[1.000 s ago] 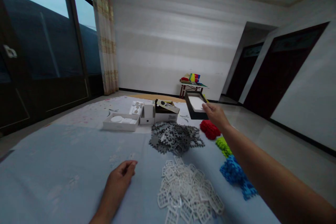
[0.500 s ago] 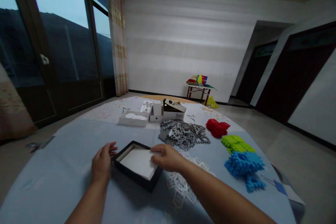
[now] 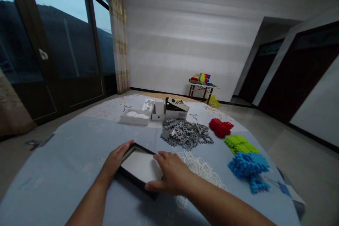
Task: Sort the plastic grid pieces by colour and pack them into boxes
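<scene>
A shallow black box [image 3: 137, 181] with a pale lining lies before me, and a flat white sheet or panel [image 3: 141, 165] fills its inside. Along the box's left side my left hand [image 3: 116, 160] holds its edge; some of those fingers are hidden behind the wall. My right hand [image 3: 172, 174] spans the right end, thumb at the near corner and fingers by the far corner. Just beyond my right hand lie white lattice pieces [image 3: 203, 169], partly covered by the forearm.
Grey interlocking pieces [image 3: 185, 133] are heaped behind the box. Red pieces [image 3: 220, 128], lime-green pieces [image 3: 241, 144] and blue pieces [image 3: 249, 167] lie at the right. Farther back stand a white tray [image 3: 135, 117] and an opened patterned box [image 3: 177, 108]. A pale cloth [image 3: 66, 169] covers the table.
My left hand has come in from beside the box onto its left edge. My right hand has shifted from the white panel to spread over the right end. The box is slightly turned.
</scene>
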Demonstrator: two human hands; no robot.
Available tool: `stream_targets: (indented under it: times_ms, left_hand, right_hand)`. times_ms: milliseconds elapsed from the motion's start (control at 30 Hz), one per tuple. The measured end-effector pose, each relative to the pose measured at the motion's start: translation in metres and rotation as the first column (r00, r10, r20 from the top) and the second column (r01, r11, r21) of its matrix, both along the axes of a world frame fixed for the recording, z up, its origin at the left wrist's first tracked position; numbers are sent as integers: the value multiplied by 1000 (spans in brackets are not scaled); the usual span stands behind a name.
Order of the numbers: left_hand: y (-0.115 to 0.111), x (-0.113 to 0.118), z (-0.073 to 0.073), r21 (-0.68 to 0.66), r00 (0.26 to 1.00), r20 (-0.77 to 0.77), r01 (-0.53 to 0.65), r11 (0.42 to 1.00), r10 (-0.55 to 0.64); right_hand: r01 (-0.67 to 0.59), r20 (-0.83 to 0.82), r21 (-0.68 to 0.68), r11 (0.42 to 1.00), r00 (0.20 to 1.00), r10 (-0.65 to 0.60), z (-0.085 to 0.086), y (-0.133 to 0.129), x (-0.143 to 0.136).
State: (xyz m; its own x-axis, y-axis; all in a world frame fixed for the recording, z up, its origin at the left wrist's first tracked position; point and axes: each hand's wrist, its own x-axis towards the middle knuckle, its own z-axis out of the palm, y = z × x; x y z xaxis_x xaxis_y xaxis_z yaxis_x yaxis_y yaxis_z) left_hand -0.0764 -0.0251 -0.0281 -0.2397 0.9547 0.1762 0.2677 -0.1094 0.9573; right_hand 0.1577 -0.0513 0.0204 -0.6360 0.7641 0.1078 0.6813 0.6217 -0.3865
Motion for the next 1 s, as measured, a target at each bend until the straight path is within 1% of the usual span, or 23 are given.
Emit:
stream_targets:
  times_ms: [100,200,267,333,433,533,600,667,733,833,900,967,1000]
  left_hand:
    - [1,1,-2,-47,1000,21,15,999,-14]
    - [2,2,-6,-112,992,122,51,992,-37]
    - [3,2,-9,-147,981,188,86,985,-58]
    - [4,2,-12,-146,975,211,101,984,-69]
    - [7,-1,-16,-116,978,199,83,990,-58]
    - [10,-3,-19,-102,982,187,60,993,-40]
    - [11,-3,-19,-106,981,192,59,993,-38]
    - [10,-3,-20,-112,978,202,72,991,-48]
    - [9,-3,-19,-102,976,206,93,990,-71]
    - [7,-2,-18,-85,976,191,121,989,-103]
    - [5,-1,-16,-95,976,184,132,987,-113]
    - [3,-1,-14,-93,977,177,133,987,-115]
    - [1,-1,-13,-89,977,177,138,986,-120]
  right_hand:
    - [3,33,6,1000,999,-4,0,-1,-3]
    - [-9,72,49,999,997,5,4,-1,-5]
    - [-34,102,79,996,994,26,11,-2,-5]
    - [-57,118,103,993,992,45,23,-1,-3]
    - [-51,86,114,992,995,41,50,5,8]
    - [-11,-23,95,995,1000,13,75,22,26]
    - [41,-107,106,994,994,-29,82,39,35]
    - [124,-180,156,980,979,-95,78,58,36]
    - [178,-203,188,966,969,-139,62,75,29]
    - [177,-151,130,976,976,-157,27,95,6]
    - [152,-125,103,983,982,-139,6,105,-9]
    - [124,-124,99,987,986,-111,-8,111,-20]
    - [116,-135,105,988,986,-102,-12,112,-23]
